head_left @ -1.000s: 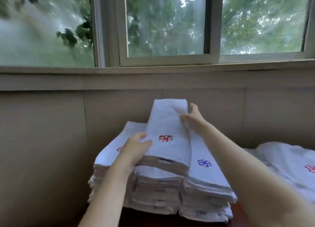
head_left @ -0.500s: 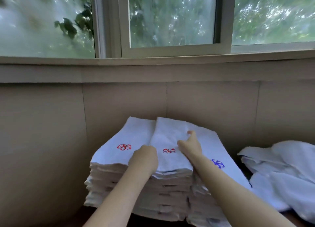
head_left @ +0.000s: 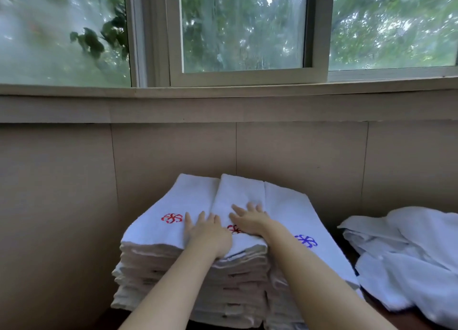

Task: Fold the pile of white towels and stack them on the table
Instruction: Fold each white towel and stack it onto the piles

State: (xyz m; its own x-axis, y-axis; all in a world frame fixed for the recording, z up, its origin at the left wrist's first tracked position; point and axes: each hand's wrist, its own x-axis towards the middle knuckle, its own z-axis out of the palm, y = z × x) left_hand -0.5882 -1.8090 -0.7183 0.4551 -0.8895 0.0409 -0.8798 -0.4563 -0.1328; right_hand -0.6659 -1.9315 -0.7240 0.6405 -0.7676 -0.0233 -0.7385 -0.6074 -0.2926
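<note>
Three stacks of folded white towels stand side by side against the wall. The top towel of the middle stack carries a red flower mark, partly hidden by my hands. My left hand lies flat on its near left part with straight, spread fingers. My right hand presses flat on its near right part, fingers spread too. The left stack's top shows a red flower, the right stack's top a blue one.
A loose pile of unfolded white towels lies to the right on the dark table. A beige panelled wall rises right behind the stacks, with a window sill and windows above.
The folded towel came down from the air onto the middle stack. Both hands let go of it and now lie flat on top of it.
</note>
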